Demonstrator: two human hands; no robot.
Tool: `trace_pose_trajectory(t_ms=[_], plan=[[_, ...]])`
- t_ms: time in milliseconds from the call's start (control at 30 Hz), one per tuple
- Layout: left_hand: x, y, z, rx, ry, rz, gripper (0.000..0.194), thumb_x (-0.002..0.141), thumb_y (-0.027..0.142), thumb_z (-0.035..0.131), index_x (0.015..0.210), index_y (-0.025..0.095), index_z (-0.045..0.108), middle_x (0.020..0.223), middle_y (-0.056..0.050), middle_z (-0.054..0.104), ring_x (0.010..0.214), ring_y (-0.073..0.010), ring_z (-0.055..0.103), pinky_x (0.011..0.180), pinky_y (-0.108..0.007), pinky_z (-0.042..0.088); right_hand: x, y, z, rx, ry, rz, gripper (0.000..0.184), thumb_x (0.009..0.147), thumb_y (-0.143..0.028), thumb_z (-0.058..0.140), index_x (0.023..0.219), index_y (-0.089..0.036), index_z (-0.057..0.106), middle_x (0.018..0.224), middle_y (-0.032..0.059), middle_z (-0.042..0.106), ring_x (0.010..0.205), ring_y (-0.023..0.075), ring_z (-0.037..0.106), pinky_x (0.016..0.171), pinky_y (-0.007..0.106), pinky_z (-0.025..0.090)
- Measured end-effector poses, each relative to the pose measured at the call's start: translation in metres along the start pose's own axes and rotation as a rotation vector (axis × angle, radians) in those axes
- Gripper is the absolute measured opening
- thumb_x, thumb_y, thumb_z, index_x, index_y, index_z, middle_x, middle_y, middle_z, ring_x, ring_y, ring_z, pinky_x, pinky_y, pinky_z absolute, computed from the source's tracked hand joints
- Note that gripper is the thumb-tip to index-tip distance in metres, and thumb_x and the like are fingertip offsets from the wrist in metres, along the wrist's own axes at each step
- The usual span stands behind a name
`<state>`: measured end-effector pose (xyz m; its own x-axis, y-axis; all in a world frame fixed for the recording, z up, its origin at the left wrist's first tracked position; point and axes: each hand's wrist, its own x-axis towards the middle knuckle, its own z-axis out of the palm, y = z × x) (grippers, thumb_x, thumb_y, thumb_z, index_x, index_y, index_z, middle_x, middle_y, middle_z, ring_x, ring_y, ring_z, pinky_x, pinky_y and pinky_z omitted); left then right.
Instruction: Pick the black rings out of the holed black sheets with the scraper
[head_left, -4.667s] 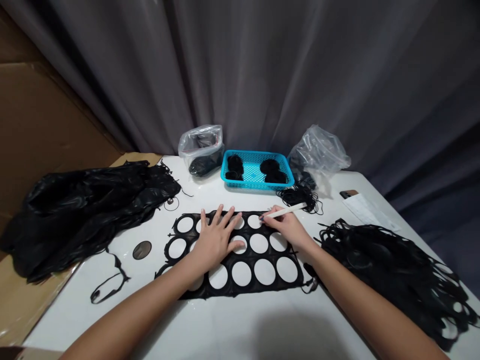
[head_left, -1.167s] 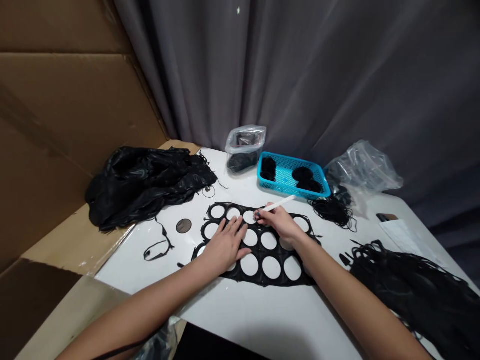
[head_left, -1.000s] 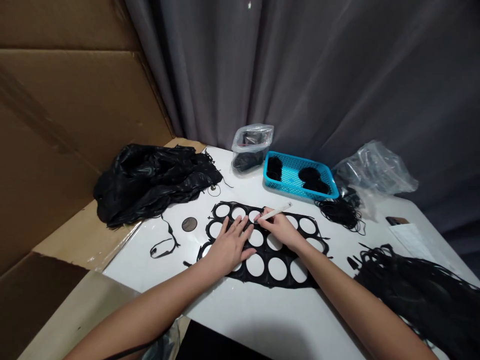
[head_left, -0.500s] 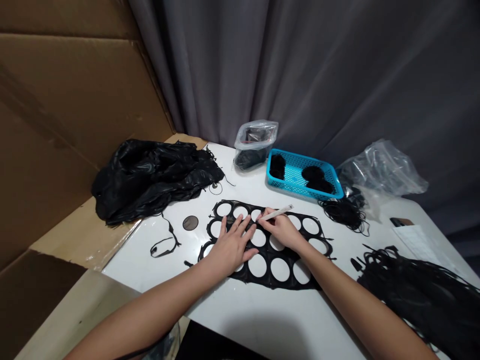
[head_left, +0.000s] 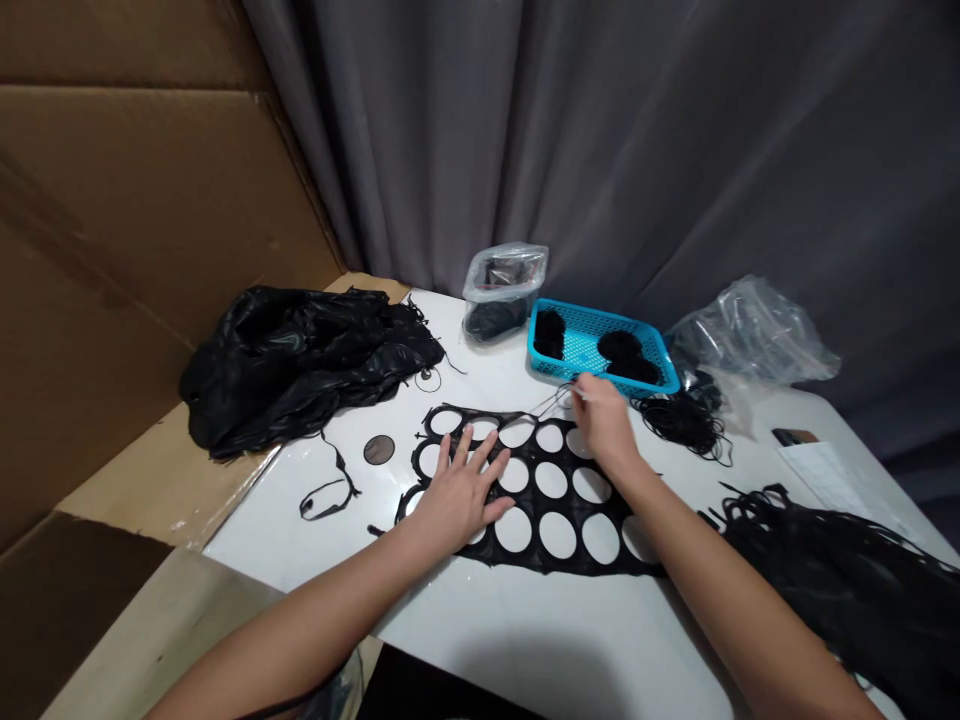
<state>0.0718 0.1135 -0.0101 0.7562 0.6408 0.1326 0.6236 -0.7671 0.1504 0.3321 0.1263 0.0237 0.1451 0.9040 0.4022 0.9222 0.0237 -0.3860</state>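
Note:
A black sheet (head_left: 529, 500) with rows of round holes lies flat on the white table. My left hand (head_left: 466, 488) presses on its left part, palm down with fingers spread. Above the sheet's far edge, my right hand (head_left: 602, 418) is closed and slightly blurred. A thin black strand (head_left: 551, 402) stretches from the sheet's far edge up to my right fingers. The slim white tool in that hand is mostly hidden by the fingers. Left of the sheet lie a dark round disc (head_left: 379, 450) and a loose black strip with a loop (head_left: 328, 497).
A blue basket (head_left: 536, 368) holding black pieces stands behind the sheet, beside an open clear bag (head_left: 504, 292). Black thin rings (head_left: 682, 425) and clear plastic (head_left: 757, 335) lie right. Black sheets (head_left: 300, 360) pile up left; black strips (head_left: 832, 580) heap at right.
My right hand has moved right and away from the holes, drawing a thin black strand up from the sheet. The white tool no longer shows clearly. My left hand stays in place.

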Motion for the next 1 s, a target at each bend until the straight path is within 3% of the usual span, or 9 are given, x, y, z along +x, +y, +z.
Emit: trace_pose_trajectory(t_ms=[67, 133, 333, 467, 567, 633, 767, 867, 1000], plan=[[0.000, -0.001, 0.000, 0.004, 0.007, 0.001, 0.062, 0.095, 0.060, 0.049, 0.147, 0.026, 0.045, 0.160, -0.007, 0.033, 0.147, -0.0433, 0.022, 0.114, -0.067, 0.024, 0.009, 0.018, -0.017, 0.001, 0.069, 0.147, 0.013, 0.087, -0.020, 0.048, 0.074, -0.024, 0.048, 0.072, 0.0073, 0.058, 0.074, 0.0267, 0.055, 0.068, 0.036, 0.040], [0.000, -0.002, 0.000, 0.004, 0.021, 0.002, 0.062, 0.094, 0.059, 0.050, 0.147, 0.027, 0.045, 0.159, -0.006, 0.034, 0.147, -0.0434, 0.021, 0.114, -0.067, 0.025, 0.010, 0.030, -0.028, 0.132, 0.015, 0.302, 0.015, 0.083, -0.024, 0.056, 0.070, -0.024, 0.050, 0.067, 0.0051, 0.059, 0.067, 0.0252, 0.058, 0.063, 0.034, 0.041], [0.003, -0.004, -0.010, -0.014, 0.033, -0.014, 0.060, 0.094, 0.058, 0.052, 0.144, 0.025, 0.049, 0.156, -0.009, 0.040, 0.146, -0.0394, 0.028, 0.114, -0.065, 0.026, -0.007, 0.027, -0.022, 1.078, -0.286, 0.768, 0.017, 0.071, -0.017, 0.077, 0.075, -0.018, 0.061, 0.082, 0.0116, 0.071, 0.073, 0.0236, 0.070, 0.040, 0.025, 0.046], [0.000, -0.011, -0.024, 0.015, 0.035, -0.033, 0.054, 0.095, 0.052, 0.054, 0.139, 0.020, 0.054, 0.153, -0.012, 0.044, 0.145, -0.0377, 0.031, 0.115, -0.062, 0.027, -0.012, 0.009, -0.011, 1.413, -0.361, 0.941, 0.016, 0.073, -0.010, 0.076, 0.077, -0.016, 0.061, 0.086, 0.0130, 0.072, 0.083, 0.0211, 0.073, 0.058, 0.023, 0.061], [-0.007, -0.018, -0.032, 0.065, 0.010, -0.048, 0.052, 0.095, 0.048, 0.057, 0.136, 0.017, 0.056, 0.152, -0.013, 0.044, 0.144, -0.0377, 0.033, 0.116, -0.059, 0.028, -0.014, -0.011, -0.003, 1.583, -0.403, 0.900, 0.020, 0.071, -0.012, 0.078, 0.075, -0.019, 0.060, 0.091, 0.0099, 0.072, 0.098, 0.0218, 0.071, 0.085, 0.030, 0.062], [-0.012, -0.023, -0.034, 0.091, -0.010, -0.057, 0.053, 0.095, 0.046, 0.057, 0.137, 0.015, 0.055, 0.153, -0.015, 0.042, 0.144, -0.0364, 0.034, 0.116, -0.056, 0.028, -0.014, -0.027, 0.007, 1.597, -0.441, 0.819, 0.023, 0.069, -0.016, 0.080, 0.073, -0.021, 0.059, 0.093, 0.0082, 0.073, 0.102, 0.0224, 0.069, 0.094, 0.034, 0.058], [-0.020, -0.027, -0.029, 0.095, -0.018, -0.063, 0.058, 0.095, 0.046, 0.057, 0.142, 0.013, 0.049, 0.154, -0.018, 0.039, 0.143, -0.0343, 0.037, 0.116, -0.053, 0.031, -0.015, -0.060, 0.031, 1.331, -0.436, 0.561, 0.030, 0.070, -0.029, 0.079, 0.065, -0.022, 0.050, 0.096, 0.0062, 0.073, 0.094, 0.0214, 0.066, 0.092, 0.038, 0.053], [-0.022, -0.026, -0.023, 0.078, -0.016, -0.085, 0.059, 0.095, 0.047, 0.057, 0.144, 0.015, 0.048, 0.155, -0.016, 0.038, 0.144, -0.0362, 0.035, 0.115, -0.055, 0.032, -0.016, -0.077, 0.042, 1.036, -0.445, 0.335, 0.022, 0.076, -0.033, 0.072, 0.069, -0.020, 0.055, 0.100, 0.0053, 0.073, 0.094, 0.0209, 0.064, 0.090, 0.038, 0.048], [-0.024, -0.025, -0.017, 0.075, 0.003, -0.108, 0.061, 0.094, 0.050, 0.057, 0.145, 0.017, 0.047, 0.156, -0.014, 0.038, 0.144, -0.0391, 0.032, 0.115, -0.057, 0.031, -0.016, -0.085, 0.045, 0.823, -0.472, 0.206, 0.015, 0.082, -0.033, 0.064, 0.075, -0.021, 0.061, 0.100, 0.0039, 0.072, 0.091, 0.0204, 0.063, 0.085, 0.034, 0.046]])
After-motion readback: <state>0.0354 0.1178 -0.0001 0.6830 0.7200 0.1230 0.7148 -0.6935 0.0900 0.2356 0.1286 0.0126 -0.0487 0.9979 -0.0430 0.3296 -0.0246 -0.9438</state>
